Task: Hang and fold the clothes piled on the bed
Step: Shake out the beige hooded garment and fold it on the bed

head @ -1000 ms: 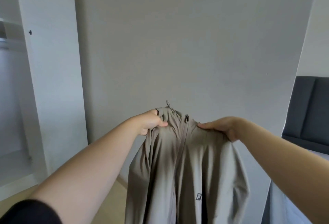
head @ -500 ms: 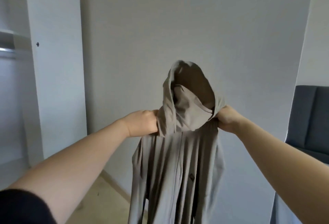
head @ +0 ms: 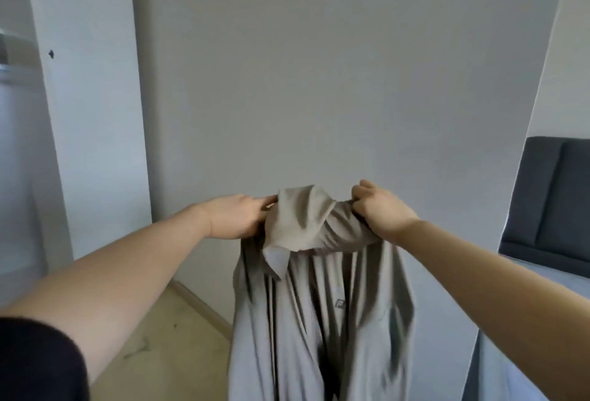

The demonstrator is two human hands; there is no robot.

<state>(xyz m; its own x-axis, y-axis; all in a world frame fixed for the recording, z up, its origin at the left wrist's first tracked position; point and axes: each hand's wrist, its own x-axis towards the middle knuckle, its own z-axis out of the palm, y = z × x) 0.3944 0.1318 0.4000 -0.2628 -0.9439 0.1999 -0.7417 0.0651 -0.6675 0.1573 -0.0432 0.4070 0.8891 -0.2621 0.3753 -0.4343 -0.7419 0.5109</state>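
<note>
A grey-beige hooded jacket (head: 319, 314) hangs in the air in front of me, its body falling out of the frame's bottom edge. Its hood (head: 298, 222) is flopped forward over the collar, between my hands. My left hand (head: 239, 218) grips the jacket's top at the left shoulder. My right hand (head: 380, 212) is curled round the bunched fabric at the right shoulder. A small logo shows on the chest. The clothes pile is out of view.
A white wardrobe (head: 83, 113) stands open at the left, with a rail (head: 12, 68) inside at the left edge. A plain grey wall is straight ahead. The bed (head: 517, 352) with a dark headboard (head: 549, 196) is at the right. Pale wooden floor lies below.
The hood, which stood up above my hands half a second ago, has dropped forward over the collar. Both hands kept their grip and the jacket swung slightly.
</note>
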